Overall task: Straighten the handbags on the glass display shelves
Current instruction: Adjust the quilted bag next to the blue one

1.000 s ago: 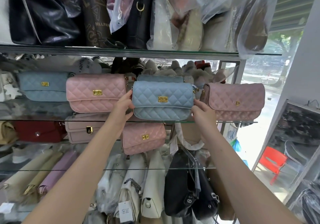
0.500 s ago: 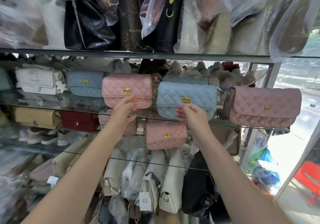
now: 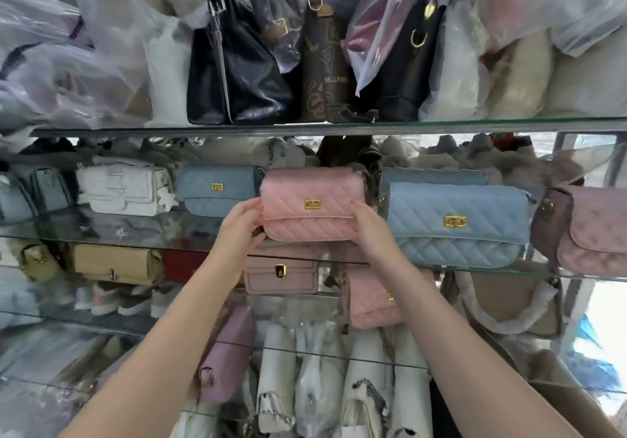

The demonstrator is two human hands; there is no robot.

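Note:
A pink quilted handbag (image 3: 310, 205) with a gold clasp stands on the middle glass shelf (image 3: 135, 239). My left hand (image 3: 242, 222) grips its left end and my right hand (image 3: 368, 230) grips its right end. Right of it stands a light blue quilted handbag (image 3: 456, 224), with a dusty pink quilted handbag (image 3: 590, 230) beyond that. Left of the pink one sits a smaller grey-blue quilted handbag (image 3: 219, 190) and a white handbag (image 3: 124, 188).
The top shelf (image 3: 339, 127) carries a black bag (image 3: 234, 74), a brown bag (image 3: 322, 68) and plastic-wrapped bags. Below are a beige bag (image 3: 117, 264), a mauve clasp bag (image 3: 281, 275), another pink quilted bag (image 3: 368, 298) and several white bags lower down.
Both hands left the light blue handbag and moved left onto the pink quilted handbag, now gripping its two ends. The camera view shifted left and closer.

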